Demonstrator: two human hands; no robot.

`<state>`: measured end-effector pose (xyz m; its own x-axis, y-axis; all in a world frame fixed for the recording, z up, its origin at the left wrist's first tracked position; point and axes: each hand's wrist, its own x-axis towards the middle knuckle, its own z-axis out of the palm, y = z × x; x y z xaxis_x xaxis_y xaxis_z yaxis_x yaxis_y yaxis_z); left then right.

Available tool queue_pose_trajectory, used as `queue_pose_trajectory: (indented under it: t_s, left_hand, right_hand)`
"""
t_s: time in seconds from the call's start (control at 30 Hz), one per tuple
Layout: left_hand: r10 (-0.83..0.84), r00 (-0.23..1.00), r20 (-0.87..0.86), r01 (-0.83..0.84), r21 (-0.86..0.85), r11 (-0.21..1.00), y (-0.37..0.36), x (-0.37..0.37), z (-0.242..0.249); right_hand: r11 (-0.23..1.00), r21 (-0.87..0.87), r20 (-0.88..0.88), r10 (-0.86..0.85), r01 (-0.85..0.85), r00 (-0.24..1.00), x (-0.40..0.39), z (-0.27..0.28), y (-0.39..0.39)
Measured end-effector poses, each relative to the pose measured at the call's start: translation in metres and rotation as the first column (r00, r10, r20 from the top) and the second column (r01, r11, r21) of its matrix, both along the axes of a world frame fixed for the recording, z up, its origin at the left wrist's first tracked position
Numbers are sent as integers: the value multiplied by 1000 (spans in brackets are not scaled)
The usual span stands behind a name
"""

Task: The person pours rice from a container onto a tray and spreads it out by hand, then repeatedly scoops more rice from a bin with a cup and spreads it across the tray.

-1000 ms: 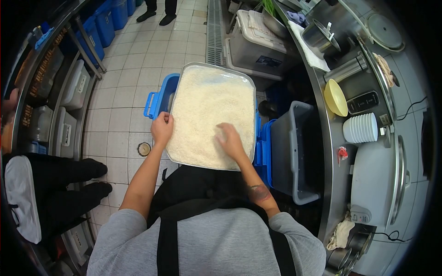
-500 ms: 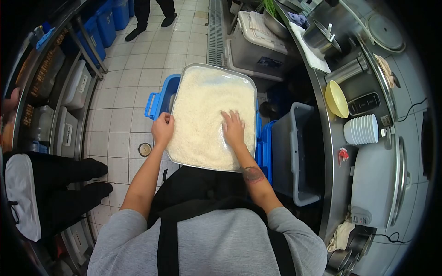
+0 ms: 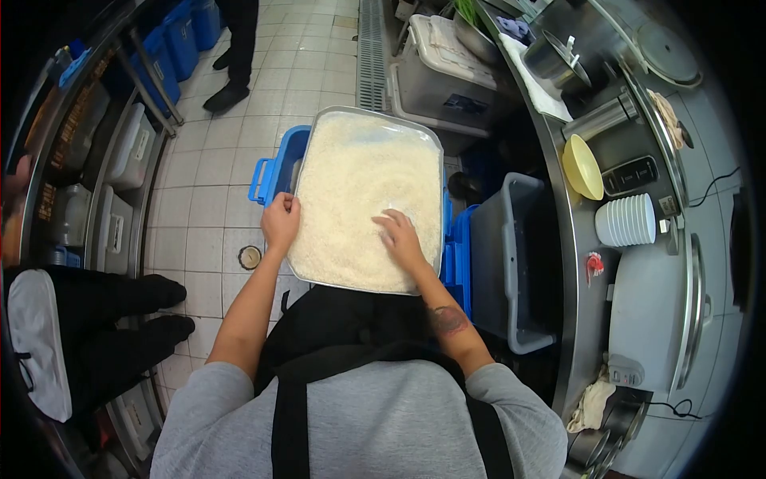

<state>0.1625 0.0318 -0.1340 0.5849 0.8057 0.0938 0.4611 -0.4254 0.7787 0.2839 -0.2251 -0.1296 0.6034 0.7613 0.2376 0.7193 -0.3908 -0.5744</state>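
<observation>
In the head view, left hand (image 3: pixel 281 223) grips the tray's (image 3: pixel 438 142) rim; right hand (image 3: pixel 399 243), half-open, touches grains (image 3: pixel 343 215).

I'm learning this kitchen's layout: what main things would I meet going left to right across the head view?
Whitish plastic storage bin, left hand at the rim of the squarish metal tray, right hand over its pale grains, large grey plastic tub, yellow round bowl, stack of white bowls.

Head-worn view; looks steeply down, wide field.
</observation>
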Motion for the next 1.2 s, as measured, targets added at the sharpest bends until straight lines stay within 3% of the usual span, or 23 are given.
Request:
queue_pose_trajectory:
  t_s: [0.2,0.3,0.73,0.8,0.93,1.0,1.03,1.2]
  left_hand:
    - [-1,1000,-3,1,6,1000,3,1,-4]
    - [0,1000,-4,0,11,1000,0,1,-1]
    - [-7,1000,-12,7,5,1000,2,1,0]
    - [-4,1000,-15,4,2,1000,2,1,0]
    - [-3,1000,-16,3,9,1000,1,1,0]
    - [-3,1000,-13,3,10,1000,1,1,0]
    - [0,1000,-7,0,13,1000,1,1,0]
    - [-1,1000,-4,1,7,1000,2,1,-1]
  right_hand:
    - [957,60,84,-288,283,954,6,-4,13]
    - [937,79,142,-348,340,927,-3,-7,21]
    - [969,-42,-54,-244,242,968,1,8,8]
    - [961,-167,-245,-257,220,935,12,16,8]
    - [969,-49,-299,-246,243,922,19,36,12]
    - [935,139,-126,-309,326,943,16,45,15]
    - [935,138,-127,-310,327,942,14,42,14]
    - [950,-118,81,-282,290,956,-15,10,6]
